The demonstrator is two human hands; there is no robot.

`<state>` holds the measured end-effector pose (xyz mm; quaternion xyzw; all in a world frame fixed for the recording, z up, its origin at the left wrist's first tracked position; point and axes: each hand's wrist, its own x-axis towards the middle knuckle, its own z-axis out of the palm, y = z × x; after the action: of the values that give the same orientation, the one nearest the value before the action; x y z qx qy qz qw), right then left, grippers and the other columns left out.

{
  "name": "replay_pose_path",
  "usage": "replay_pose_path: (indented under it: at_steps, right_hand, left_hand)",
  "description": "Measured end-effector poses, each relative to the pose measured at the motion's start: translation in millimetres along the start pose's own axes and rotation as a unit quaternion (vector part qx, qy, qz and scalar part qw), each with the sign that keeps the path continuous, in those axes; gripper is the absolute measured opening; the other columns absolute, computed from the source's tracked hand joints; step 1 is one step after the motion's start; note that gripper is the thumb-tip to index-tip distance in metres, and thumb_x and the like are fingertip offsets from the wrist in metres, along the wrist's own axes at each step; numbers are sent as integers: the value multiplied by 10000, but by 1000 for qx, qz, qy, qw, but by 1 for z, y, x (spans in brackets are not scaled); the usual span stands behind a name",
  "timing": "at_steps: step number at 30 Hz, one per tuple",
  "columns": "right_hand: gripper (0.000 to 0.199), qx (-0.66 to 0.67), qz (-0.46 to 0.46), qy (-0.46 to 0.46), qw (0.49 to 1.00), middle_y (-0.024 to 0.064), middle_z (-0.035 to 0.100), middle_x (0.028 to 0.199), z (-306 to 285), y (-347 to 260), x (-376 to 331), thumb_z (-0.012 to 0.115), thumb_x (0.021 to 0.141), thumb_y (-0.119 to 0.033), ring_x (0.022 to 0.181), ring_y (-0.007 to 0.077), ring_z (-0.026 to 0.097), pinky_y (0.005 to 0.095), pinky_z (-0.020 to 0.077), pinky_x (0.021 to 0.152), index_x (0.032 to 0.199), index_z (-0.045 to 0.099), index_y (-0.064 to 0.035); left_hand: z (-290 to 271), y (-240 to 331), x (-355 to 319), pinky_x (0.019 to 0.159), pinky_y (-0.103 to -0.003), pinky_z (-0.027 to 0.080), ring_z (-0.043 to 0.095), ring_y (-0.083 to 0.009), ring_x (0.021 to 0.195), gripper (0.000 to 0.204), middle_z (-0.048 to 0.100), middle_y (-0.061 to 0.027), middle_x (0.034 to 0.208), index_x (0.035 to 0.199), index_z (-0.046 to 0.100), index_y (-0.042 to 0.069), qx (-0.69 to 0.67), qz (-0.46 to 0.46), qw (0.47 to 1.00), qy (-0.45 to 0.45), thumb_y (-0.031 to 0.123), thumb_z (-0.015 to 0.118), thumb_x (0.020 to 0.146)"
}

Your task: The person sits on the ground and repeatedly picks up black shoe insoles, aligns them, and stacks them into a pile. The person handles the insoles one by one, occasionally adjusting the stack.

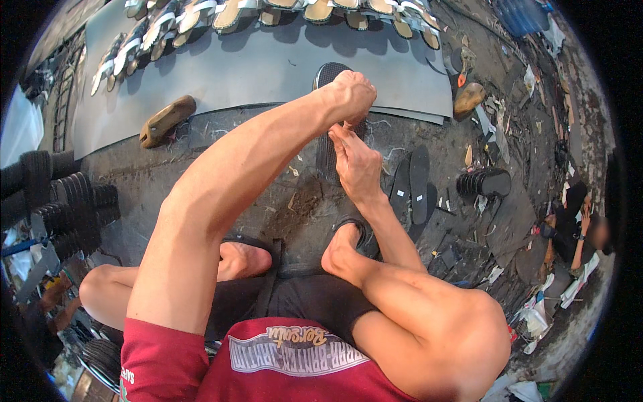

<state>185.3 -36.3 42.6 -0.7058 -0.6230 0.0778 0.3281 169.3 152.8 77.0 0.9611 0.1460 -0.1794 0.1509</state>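
A long black shoe sole (327, 75) lies on the dark floor, its far end resting on a grey sheet (254, 70). My left hand (353, 92) reaches across from the lower left and is closed in a fist on the upper part of the sole. My right hand (355, 165) is just below it, fingers pointing up and pinching the sole's right edge near its middle. The two hands almost touch. The hands hide the middle of the sole. I cannot tell whether the left fist also holds a small tool.
A row of finished sandals (315, 10) lines the sheet's far edge. Wooden lasts (167, 120) (469, 98) lie left and right. Black sole stacks (63, 201) (483, 182) and two flat insoles (412, 182) are nearby. Another person (583, 234) sits at right. My sandalled feet (244, 260) (343, 242) rest below.
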Motion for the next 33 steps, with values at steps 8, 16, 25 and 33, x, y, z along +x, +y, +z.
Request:
replay_pose_path:
  at_steps: [8, 16, 25, 33]
  right_hand:
    - [272, 2, -44, 42, 998, 66, 827, 1211, 3, 0, 9, 762, 1051, -169, 897, 319, 813, 410, 642, 674, 1322, 746, -155]
    - [246, -80, -23, -7, 997, 42, 823, 1195, 7, -2, 9, 741, 1062, -193, 803, 324, 796, 424, 627, 633, 1306, 734, -159]
    - [163, -17, -7, -105, 994, 29, 827, 1219, -49, -34, -51, 728, 1076, -164, 836, 276, 816, 360, 643, 661, 1230, 772, -132]
    - [141, 30, 15, -129, 991, 53, 839, 1100, -67, -31, -67, 716, 1095, -184, 789, 259, 811, 350, 634, 648, 1156, 799, -88]
  left_hand:
    - [7, -6, -8, 887, -409, 652, 828, -303, 1071, 374, 863, -110, 1065, 1047, 872, 73, 17, 0, 998, 55, 235, 976, 726]
    - [2, -12, -12, 888, -488, 646, 799, -391, 1085, 680, 829, -176, 1102, 1274, 712, 35, -18, 16, 999, 48, 253, 1016, 706]
    - [-11, -7, -27, 982, -485, 631, 773, -396, 1180, 1132, 800, -183, 1188, 1369, 621, 27, -33, 8, 999, -19, 549, 1110, 491]
    - [-5, -10, -25, 1013, -506, 618, 745, -417, 1235, 1171, 758, -214, 1276, 1410, 593, 22, -48, 9, 999, -23, 546, 1109, 498]
